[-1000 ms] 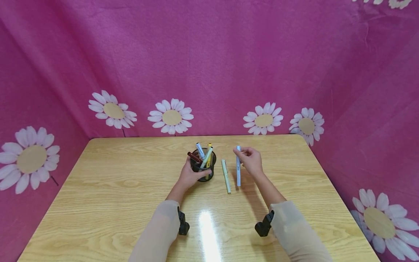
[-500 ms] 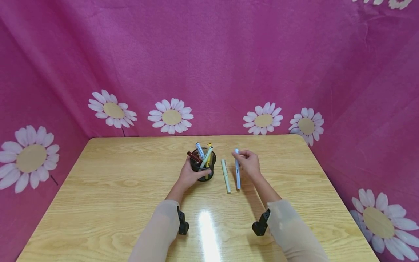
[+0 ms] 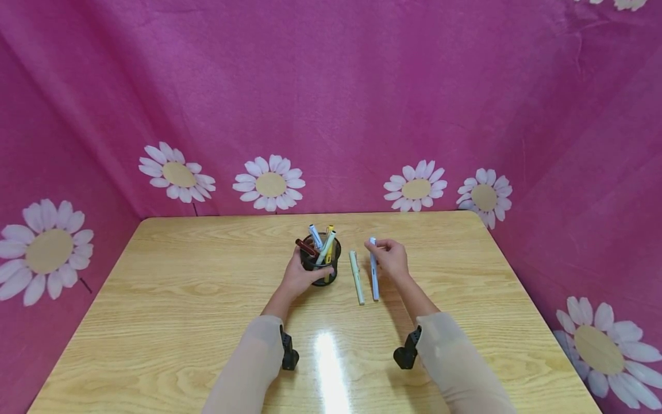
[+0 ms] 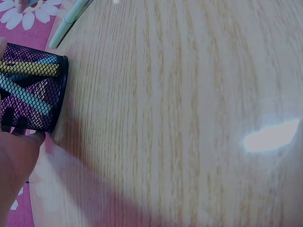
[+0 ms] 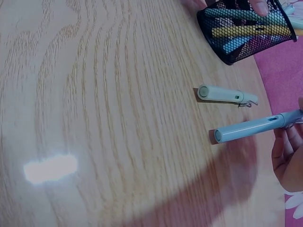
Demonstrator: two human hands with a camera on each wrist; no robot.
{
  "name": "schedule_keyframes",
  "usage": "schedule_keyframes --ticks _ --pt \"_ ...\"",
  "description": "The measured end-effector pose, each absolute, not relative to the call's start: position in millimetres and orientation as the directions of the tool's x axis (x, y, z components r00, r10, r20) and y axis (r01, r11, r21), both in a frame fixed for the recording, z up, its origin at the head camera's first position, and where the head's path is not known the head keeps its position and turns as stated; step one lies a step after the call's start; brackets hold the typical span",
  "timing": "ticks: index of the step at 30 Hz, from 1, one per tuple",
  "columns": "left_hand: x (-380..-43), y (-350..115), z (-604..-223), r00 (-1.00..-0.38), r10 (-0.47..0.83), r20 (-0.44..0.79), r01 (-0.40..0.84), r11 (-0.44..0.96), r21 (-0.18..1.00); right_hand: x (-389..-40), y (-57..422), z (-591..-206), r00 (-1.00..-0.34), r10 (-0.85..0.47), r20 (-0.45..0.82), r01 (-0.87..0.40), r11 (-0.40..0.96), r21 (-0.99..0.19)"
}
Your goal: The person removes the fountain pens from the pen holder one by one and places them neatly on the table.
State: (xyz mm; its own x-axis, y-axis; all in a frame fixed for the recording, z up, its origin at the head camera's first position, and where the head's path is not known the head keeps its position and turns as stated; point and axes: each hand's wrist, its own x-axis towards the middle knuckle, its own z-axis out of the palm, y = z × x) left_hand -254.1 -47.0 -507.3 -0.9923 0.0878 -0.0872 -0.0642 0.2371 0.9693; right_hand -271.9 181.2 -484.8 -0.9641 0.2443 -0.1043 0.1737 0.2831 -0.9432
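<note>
My left hand (image 3: 300, 277) grips a black mesh pen holder (image 4: 33, 87) that stands upright on the table. A dark red pen (image 3: 307, 248), a light blue pen (image 3: 316, 237), a pale green pen (image 3: 325, 248) and a yellow pen (image 3: 330, 253) lean inside it. To the right, my right hand (image 3: 392, 259) pinches another light blue pen (image 5: 248, 129) near its clip end, between thumb and fingers. Beside that pen, a second pale green pen (image 5: 222, 94) lies on the table between the holder and my right hand. In the left wrist view most of my left hand is cut off.
The wooden table (image 3: 196, 310) has its far edge close behind the holder. A pink curtain (image 3: 331, 103) with daisies hangs behind and at both sides. A bright reflection (image 3: 331, 374) shows on the near tabletop.
My right hand has shifted slightly left and toward me with the blue pen, bringing it nearer the loose green pen. My left hand keeps its hold on the pen holder.
</note>
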Motion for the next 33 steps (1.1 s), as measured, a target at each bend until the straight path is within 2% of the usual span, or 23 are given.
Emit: schedule_keyframes --ticks 23,33 --pt "-256.3 -46.8 -513.3 -0.993 0.076 -0.088 -0.068 0.229 0.971 -279.5 180.9 -506.8 -0.946 0.26 -0.192 0.256 0.238 -0.937" --pt "-255.8 -46.5 -511.8 -0.993 0.072 -0.092 -0.072 0.24 0.968 -278.5 177.5 -508.1 -0.925 0.316 -0.21 0.326 0.377 -0.867"
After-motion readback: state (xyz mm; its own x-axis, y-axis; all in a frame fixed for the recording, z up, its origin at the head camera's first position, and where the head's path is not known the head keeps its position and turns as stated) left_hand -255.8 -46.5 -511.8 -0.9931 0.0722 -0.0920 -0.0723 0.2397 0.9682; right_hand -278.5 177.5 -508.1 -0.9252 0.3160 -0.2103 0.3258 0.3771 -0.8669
